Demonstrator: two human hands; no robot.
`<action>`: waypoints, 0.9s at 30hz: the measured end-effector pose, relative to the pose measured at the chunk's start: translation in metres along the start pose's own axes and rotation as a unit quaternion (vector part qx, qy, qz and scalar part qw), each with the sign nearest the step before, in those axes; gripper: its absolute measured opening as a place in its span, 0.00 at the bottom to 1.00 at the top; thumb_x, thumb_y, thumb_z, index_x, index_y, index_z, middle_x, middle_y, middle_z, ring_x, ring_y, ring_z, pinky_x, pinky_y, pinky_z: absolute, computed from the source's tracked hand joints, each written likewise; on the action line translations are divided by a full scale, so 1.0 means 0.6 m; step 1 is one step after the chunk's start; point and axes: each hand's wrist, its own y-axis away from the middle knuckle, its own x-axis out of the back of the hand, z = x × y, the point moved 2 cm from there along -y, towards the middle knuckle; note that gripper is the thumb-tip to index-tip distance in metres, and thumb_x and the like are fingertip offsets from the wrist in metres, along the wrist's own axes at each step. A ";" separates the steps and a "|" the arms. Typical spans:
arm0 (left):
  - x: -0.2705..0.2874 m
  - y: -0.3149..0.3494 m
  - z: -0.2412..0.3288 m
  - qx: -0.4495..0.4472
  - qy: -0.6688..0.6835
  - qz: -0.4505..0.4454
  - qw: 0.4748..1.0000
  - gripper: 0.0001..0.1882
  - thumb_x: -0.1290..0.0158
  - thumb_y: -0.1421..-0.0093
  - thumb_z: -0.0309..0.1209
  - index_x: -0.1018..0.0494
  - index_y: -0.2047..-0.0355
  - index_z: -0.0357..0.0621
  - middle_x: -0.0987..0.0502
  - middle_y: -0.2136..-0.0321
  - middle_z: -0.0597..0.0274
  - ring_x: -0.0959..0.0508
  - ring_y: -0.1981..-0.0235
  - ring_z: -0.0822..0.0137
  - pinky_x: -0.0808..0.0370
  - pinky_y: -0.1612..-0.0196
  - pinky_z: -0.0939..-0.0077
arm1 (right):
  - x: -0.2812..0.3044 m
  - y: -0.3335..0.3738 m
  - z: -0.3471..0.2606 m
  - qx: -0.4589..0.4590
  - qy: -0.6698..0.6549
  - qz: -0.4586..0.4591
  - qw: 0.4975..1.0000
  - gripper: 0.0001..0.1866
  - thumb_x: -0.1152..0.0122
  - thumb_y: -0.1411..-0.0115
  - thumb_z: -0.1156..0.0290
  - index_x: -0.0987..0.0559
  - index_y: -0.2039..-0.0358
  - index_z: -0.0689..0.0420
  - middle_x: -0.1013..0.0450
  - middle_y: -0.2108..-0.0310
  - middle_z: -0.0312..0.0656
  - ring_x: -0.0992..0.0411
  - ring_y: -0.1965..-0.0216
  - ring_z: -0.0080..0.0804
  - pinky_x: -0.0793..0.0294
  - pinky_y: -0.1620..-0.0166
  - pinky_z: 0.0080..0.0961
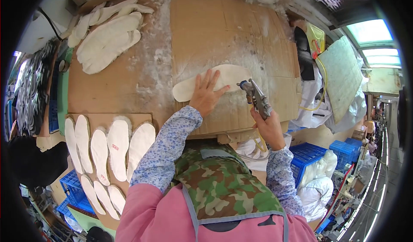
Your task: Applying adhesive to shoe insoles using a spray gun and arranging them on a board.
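A cream shoe insole (pixel 234 75) lies flat on a cardboard sheet (pixel 223 31) crusted with white residue. My left hand (pixel 205 93) presses down on the insole's middle with fingers spread. My right hand (pixel 269 128) grips a metal spray gun (pixel 257 96), its nozzle close to the insole's right part. A yellow hose (pixel 259 144) hangs from below the gun.
A pile of cream insoles (pixel 107 38) sits at the far left of the bench. Several white insoles (pixel 118 145) lie in rows on a board near my left side. Blue plastic crates (pixel 309 156) and white bags (pixel 316 186) stand to the right. Dark soles (pixel 34 87) are stacked at the left edge.
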 end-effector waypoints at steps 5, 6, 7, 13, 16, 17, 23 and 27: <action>-0.005 0.002 -0.002 -0.008 0.006 0.024 1.000 0.29 0.49 0.46 0.27 0.33 0.43 0.68 0.53 0.33 0.51 0.56 0.32 0.45 0.57 0.36 0.36 | 0.007 0.000 0.014 -0.018 0.000 0.016 1.000 0.13 0.44 0.39 0.72 0.29 0.55 0.64 0.28 0.70 0.39 0.31 0.76 0.22 0.26 0.77 0.20; -0.006 0.002 -0.003 -0.009 0.006 0.025 1.000 0.29 0.49 0.46 0.27 0.33 0.43 0.68 0.53 0.33 0.50 0.56 0.32 0.45 0.57 0.36 0.36 | 0.010 0.000 0.017 -0.015 -0.005 0.032 0.999 0.13 0.44 0.39 0.72 0.29 0.55 0.64 0.28 0.69 0.39 0.31 0.75 0.22 0.26 0.77 0.20; -0.007 0.002 -0.003 -0.010 0.009 0.026 1.000 0.29 0.49 0.46 0.27 0.33 0.43 0.68 0.53 0.33 0.50 0.56 0.32 0.45 0.57 0.36 0.36 | 0.013 0.000 0.018 -0.012 -0.011 0.049 0.999 0.13 0.44 0.40 0.73 0.29 0.56 0.64 0.28 0.69 0.39 0.30 0.75 0.22 0.25 0.78 0.20; 0.003 0.013 -0.003 -0.016 0.024 0.029 0.999 0.29 0.49 0.46 0.26 0.32 0.43 0.64 0.52 0.33 0.51 0.56 0.32 0.46 0.59 0.35 0.39 | 0.025 -0.004 0.015 -0.013 0.001 0.064 0.998 0.13 0.44 0.40 0.74 0.29 0.56 0.65 0.28 0.69 0.39 0.30 0.74 0.21 0.24 0.77 0.21; 0.017 0.032 -0.002 0.007 0.044 0.011 0.999 0.28 0.49 0.46 0.25 0.31 0.44 0.62 0.52 0.33 0.51 0.56 0.32 0.48 0.62 0.35 0.41 | 0.026 -0.005 0.017 -0.004 0.011 0.061 0.998 0.12 0.45 0.40 0.74 0.29 0.57 0.65 0.28 0.69 0.39 0.30 0.74 0.21 0.23 0.77 0.21; 0.022 0.040 -0.004 0.020 0.036 0.003 0.999 0.27 0.50 0.45 0.26 0.31 0.44 0.61 0.52 0.33 0.52 0.56 0.32 0.49 0.62 0.35 0.41 | 0.026 -0.005 0.018 -0.005 0.011 0.060 0.998 0.12 0.45 0.40 0.74 0.29 0.57 0.65 0.28 0.69 0.39 0.30 0.74 0.21 0.23 0.77 0.21; 0.042 0.102 -0.032 0.068 -0.001 0.027 0.997 0.25 0.51 0.44 0.28 0.32 0.44 0.56 0.48 0.34 0.60 0.55 0.32 0.52 0.62 0.36 0.39 | 0.001 -0.007 0.004 -0.008 0.008 0.033 0.999 0.12 0.44 0.40 0.72 0.28 0.57 0.64 0.29 0.70 0.38 0.31 0.74 0.20 0.24 0.77 0.21; 0.058 0.127 -0.038 0.098 0.015 0.048 0.994 0.25 0.52 0.44 0.27 0.32 0.44 0.56 0.46 0.35 0.60 0.53 0.32 0.51 0.60 0.36 0.38 | -0.021 -0.012 0.000 -0.006 0.007 -0.003 1.000 0.13 0.44 0.40 0.72 0.29 0.57 0.64 0.30 0.72 0.37 0.32 0.75 0.20 0.25 0.77 0.21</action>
